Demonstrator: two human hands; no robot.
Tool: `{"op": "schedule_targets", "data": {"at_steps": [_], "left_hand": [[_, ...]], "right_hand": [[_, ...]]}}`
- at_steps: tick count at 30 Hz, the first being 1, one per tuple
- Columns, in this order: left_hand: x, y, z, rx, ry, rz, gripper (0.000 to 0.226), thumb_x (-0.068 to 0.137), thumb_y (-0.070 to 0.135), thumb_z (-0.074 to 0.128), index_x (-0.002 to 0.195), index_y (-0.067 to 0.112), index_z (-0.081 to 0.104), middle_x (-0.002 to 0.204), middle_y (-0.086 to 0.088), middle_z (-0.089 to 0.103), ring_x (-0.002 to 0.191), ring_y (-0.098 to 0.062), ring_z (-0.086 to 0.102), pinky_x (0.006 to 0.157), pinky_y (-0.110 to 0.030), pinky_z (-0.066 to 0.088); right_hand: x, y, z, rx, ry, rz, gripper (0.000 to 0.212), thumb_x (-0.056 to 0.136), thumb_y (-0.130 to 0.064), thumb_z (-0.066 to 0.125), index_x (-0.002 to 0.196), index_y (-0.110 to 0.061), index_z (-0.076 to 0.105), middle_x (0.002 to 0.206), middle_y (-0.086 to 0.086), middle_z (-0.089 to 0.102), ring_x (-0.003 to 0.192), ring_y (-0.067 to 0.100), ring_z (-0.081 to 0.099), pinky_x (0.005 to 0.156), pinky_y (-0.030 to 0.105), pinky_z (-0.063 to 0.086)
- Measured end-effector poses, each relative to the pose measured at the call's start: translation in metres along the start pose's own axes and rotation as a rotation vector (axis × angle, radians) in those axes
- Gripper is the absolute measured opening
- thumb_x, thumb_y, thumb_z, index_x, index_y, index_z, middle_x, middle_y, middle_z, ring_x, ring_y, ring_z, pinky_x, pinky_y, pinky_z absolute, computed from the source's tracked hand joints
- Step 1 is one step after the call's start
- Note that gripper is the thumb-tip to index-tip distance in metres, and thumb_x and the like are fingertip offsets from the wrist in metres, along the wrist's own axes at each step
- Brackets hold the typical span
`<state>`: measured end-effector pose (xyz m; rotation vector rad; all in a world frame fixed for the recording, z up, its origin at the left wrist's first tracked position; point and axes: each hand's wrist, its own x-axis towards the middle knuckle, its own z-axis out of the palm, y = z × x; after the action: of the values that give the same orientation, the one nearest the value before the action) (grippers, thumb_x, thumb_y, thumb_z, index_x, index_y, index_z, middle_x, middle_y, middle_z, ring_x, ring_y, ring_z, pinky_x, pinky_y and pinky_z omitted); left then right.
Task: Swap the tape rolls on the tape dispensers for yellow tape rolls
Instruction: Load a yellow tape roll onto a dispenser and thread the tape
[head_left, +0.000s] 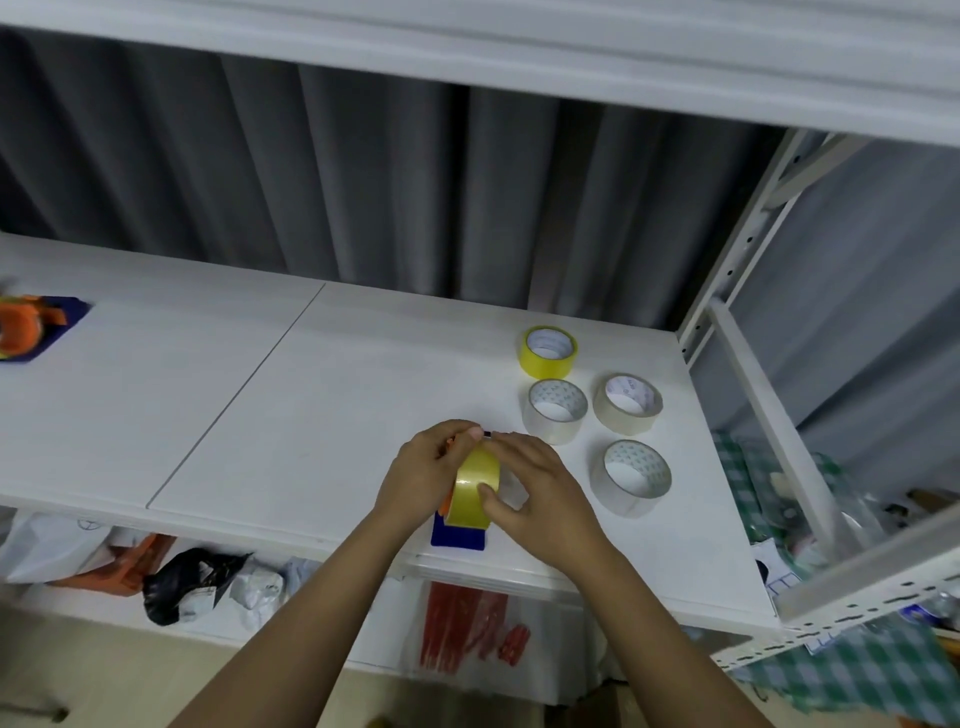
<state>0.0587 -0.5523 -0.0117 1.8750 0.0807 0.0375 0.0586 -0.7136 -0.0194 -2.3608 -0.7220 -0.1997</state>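
A yellow tape roll (474, 483) stands on edge in a tape dispenser whose blue handle (458, 535) points toward me near the shelf's front edge. My left hand (426, 473) grips the dispenser's left side, thumb at its top. My right hand (530, 493) presses on the roll from the right, thumb on its face. A second yellow roll (548, 352) lies flat farther back. Three clear rolls lie flat to the right: one (557, 410), another (628, 404), the nearest (637, 477).
A second dispenser (31, 327), orange and blue, lies at the far left of the white shelf (260, 405). A metal rack upright (727, 291) stands at the right. Bags and red packets sit on the lower shelf (457, 629).
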Motion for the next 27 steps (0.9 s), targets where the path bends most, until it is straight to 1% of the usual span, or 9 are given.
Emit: {"op": "schedule_targets", "data": {"at_steps": [3,6,9,11,13,17,21,25,27], "left_hand": [[-0.004,-0.003,0.000,-0.012,-0.055,0.002,0.017,0.096,0.040,0.045,0.100,0.043,0.061,0.101,0.021,0.065,0.095,0.005,0.059,0.082,-0.013,0.044],[-0.010,-0.009,-0.005,-0.010,-0.135,-0.020,0.022,0.096,0.033,0.049,0.113,0.045,0.054,0.089,0.023,0.056,0.078,0.016,0.054,0.069,-0.001,0.039],[-0.016,-0.014,-0.011,0.004,-0.259,-0.038,0.045,0.090,0.022,0.059,0.128,0.040,0.044,0.098,0.020,0.051,0.076,0.016,0.053,0.065,-0.003,0.040],[-0.019,-0.018,-0.014,0.020,-0.300,-0.021,0.055,0.088,0.015,0.062,0.129,0.043,0.040,0.107,0.020,0.049,0.080,0.020,0.052,0.066,-0.002,0.040],[-0.021,-0.019,-0.015,0.027,-0.296,-0.006,0.054,0.089,0.018,0.061,0.128,0.048,0.038,0.112,0.017,0.051,0.083,0.017,0.053,0.070,-0.003,0.042],[-0.021,-0.020,-0.015,0.052,-0.302,0.004,0.047,0.094,0.029,0.053,0.137,0.044,0.039,0.126,0.011,0.054,0.103,0.005,0.054,0.087,-0.012,0.043],[-0.023,-0.022,-0.012,0.105,-0.262,0.026,0.037,0.098,0.034,0.045,0.132,0.045,0.044,0.122,0.015,0.057,0.100,0.001,0.057,0.081,-0.003,0.040],[-0.022,-0.020,-0.010,0.059,-0.136,0.012,0.027,0.100,0.030,0.039,0.119,0.042,0.054,0.111,0.021,0.059,0.098,0.019,0.052,0.078,0.001,0.037],[-0.020,-0.021,-0.009,0.070,-0.110,0.013,0.027,0.100,0.032,0.039,0.120,0.038,0.056,0.107,0.023,0.060,0.097,0.018,0.053,0.078,0.000,0.038]], "right_hand": [[0.005,0.007,0.003,-0.093,-0.129,0.089,0.047,0.094,-0.035,0.049,0.139,-0.022,0.045,0.142,-0.006,0.047,0.137,0.013,0.029,0.107,0.016,0.018],[0.011,0.014,0.007,0.032,-0.238,0.235,0.042,0.099,-0.031,0.042,0.139,-0.020,0.045,0.142,-0.001,0.047,0.137,0.016,0.028,0.106,0.017,0.017],[0.021,0.015,0.009,0.230,-0.222,0.333,0.038,0.100,-0.027,0.042,0.135,-0.015,0.051,0.136,0.004,0.051,0.129,0.017,0.040,0.108,0.024,0.029],[0.027,0.010,0.011,0.368,-0.160,0.401,0.036,0.098,-0.026,0.046,0.130,-0.014,0.056,0.131,0.002,0.053,0.120,0.010,0.047,0.097,0.014,0.035],[0.027,0.004,0.014,0.390,-0.028,0.369,0.027,0.095,-0.023,0.053,0.119,-0.015,0.064,0.117,-0.002,0.057,0.108,0.007,0.053,0.086,0.008,0.037],[0.016,0.001,0.018,0.249,0.135,0.208,0.012,0.091,-0.019,0.060,0.098,-0.014,0.069,0.095,-0.004,0.058,0.095,0.012,0.055,0.085,0.018,0.041],[0.003,-0.003,0.015,0.087,0.164,0.094,0.015,0.091,-0.018,0.061,0.101,-0.012,0.070,0.100,0.000,0.063,0.098,0.017,0.054,0.085,0.010,0.035],[-0.006,-0.012,0.017,0.012,0.115,0.021,0.025,0.092,-0.019,0.059,0.114,-0.015,0.068,0.111,0.001,0.063,0.106,0.018,0.053,0.089,0.022,0.042],[-0.010,-0.013,0.020,0.038,0.101,0.053,0.031,0.092,-0.022,0.058,0.123,-0.018,0.063,0.120,-0.003,0.060,0.112,0.016,0.051,0.094,0.020,0.040]]}}
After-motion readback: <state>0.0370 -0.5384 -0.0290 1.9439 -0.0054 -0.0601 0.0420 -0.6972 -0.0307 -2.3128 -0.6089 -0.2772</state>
